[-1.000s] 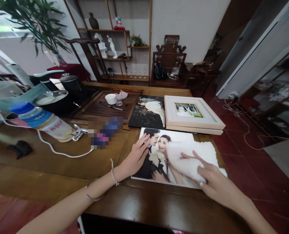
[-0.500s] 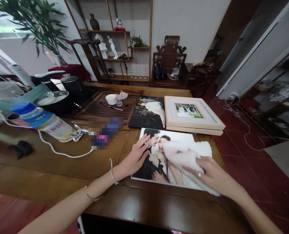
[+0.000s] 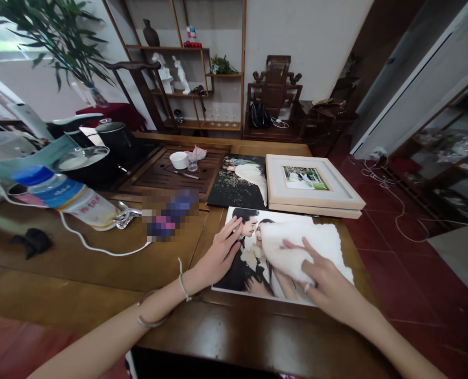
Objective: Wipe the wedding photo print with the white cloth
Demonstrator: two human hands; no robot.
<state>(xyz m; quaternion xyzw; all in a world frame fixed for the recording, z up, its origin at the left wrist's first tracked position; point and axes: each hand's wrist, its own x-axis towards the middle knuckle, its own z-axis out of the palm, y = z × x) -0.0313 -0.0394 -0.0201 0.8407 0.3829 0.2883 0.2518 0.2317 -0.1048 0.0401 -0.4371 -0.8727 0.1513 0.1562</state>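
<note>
Flatly pressing white cloth [image 3: 297, 250] onto photo print [image 3: 253, 258] with open right hand [image 3: 324, 281]; open left hand [image 3: 218, 255] steadying edge, framed picture [image 3: 310, 184] lying just beyond, dark print [image 3: 239, 181] alongside.

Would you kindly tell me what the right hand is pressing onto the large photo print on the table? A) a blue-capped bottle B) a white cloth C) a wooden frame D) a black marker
B: the right hand lies flat on a white cloth spread over the photo print, while the left hand steadies the print's left edge.
</note>
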